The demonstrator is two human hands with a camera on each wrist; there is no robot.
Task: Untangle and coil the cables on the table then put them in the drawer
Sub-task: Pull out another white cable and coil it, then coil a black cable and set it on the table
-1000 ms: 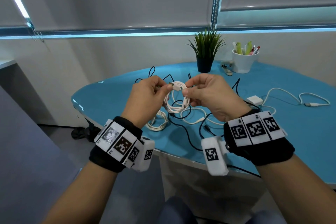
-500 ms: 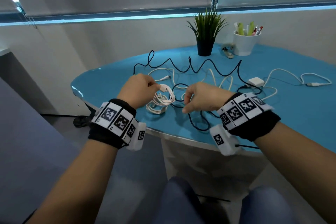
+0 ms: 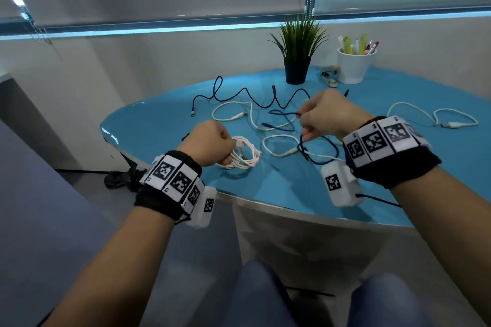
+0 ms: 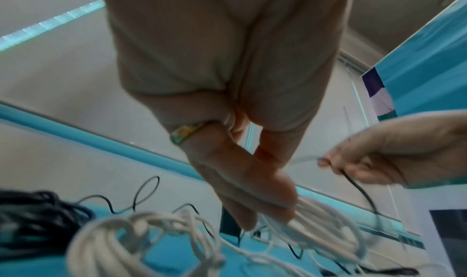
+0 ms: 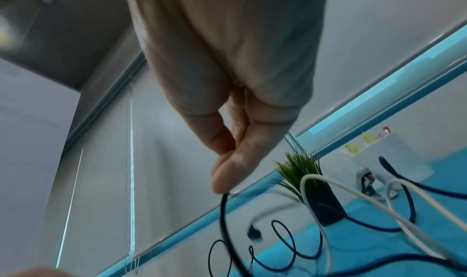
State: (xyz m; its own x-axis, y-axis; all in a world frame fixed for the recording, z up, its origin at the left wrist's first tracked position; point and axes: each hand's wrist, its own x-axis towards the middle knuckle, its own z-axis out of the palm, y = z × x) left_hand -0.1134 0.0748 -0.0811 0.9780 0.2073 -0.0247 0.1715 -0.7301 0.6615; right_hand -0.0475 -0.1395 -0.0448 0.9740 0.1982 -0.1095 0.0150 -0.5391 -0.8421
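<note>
Blue and rounded, the counter [image 3: 164, 125] stands below closed grey blinds. At 1 o'clock a white cup [image 3: 354, 66] holds pens and markers; a black pot [image 3: 295, 73] beside it holds a green plant. Your left hand [image 3: 210, 142] grips the coiled white cable [image 3: 245, 156], which rests on the counter at 11 o'clock. Your right hand [image 3: 325, 114] pinches the dark cable [image 3: 316, 152] and lifts it clear of the surface at 12 o'clock. Loose white cables [image 3: 233, 114] and a wavy black cable [image 3: 239, 91] lie uncoiled beyond your hands.
</note>
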